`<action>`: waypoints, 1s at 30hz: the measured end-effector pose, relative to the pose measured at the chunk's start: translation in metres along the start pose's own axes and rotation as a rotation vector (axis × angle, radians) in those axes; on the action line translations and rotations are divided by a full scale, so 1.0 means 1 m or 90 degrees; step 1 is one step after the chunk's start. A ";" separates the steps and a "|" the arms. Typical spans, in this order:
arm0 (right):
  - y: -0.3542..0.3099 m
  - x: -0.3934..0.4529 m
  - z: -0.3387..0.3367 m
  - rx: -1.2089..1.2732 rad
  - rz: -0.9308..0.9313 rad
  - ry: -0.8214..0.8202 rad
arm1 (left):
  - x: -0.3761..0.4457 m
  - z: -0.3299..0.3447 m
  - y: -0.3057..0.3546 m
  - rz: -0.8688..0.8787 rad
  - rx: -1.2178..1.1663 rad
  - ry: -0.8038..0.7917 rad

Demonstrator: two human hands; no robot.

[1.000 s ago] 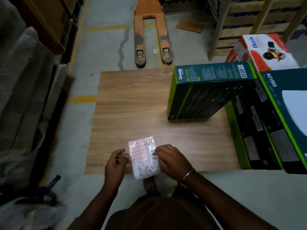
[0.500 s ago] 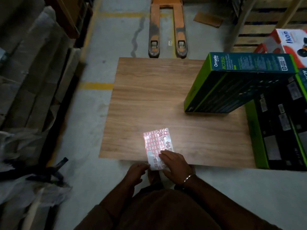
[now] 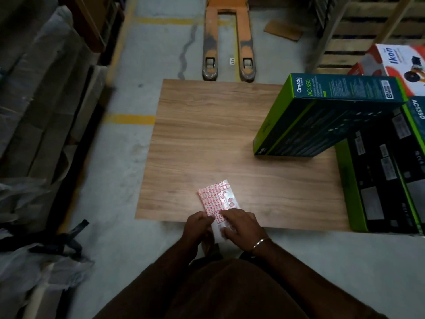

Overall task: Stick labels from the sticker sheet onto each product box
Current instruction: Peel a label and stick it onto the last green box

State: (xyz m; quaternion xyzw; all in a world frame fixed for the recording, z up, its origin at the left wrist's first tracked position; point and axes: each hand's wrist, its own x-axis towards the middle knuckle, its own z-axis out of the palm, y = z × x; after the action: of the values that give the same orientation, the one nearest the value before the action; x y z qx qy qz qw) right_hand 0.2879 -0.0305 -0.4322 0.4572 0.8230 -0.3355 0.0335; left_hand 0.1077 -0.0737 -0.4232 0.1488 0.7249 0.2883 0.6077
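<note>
While the left hand (image 3: 199, 229) gripped the sheet's (image 3: 217, 199) near edge, right hand (image 3: 243, 225) fingers pinched at a label; boxes (image 3: 322, 120) stood apart.

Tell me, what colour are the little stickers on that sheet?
White with red borders, on the sticker sheet, seen best in the head view.

green box (image 3: 340, 93) "Omada AC1350", white box (image 3: 395, 59) "ikon"

Left hand (image 3: 197, 229) and right hand (image 3: 241, 224) meet low and close, fingers (image 3: 226, 214) curled, both forearms angled inward.
</note>
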 end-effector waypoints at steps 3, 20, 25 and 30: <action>-0.001 0.001 -0.004 0.024 -0.006 0.025 | 0.001 0.000 0.001 0.042 -0.006 0.024; -0.051 0.022 -0.089 0.224 -0.150 0.349 | -0.037 -0.003 0.062 0.365 -0.088 -0.019; -0.053 0.023 -0.095 0.235 -0.141 0.352 | -0.042 -0.009 0.071 0.448 -0.027 0.011; -0.059 0.023 -0.104 0.217 -0.160 0.355 | -0.046 -0.013 0.078 0.531 0.032 0.023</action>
State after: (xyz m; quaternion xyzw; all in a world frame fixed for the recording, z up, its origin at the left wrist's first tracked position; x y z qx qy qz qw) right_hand 0.2546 0.0254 -0.3296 0.4251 0.7826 -0.3318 -0.3111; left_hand 0.0942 -0.0412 -0.3384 0.4391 0.6198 0.4945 0.4225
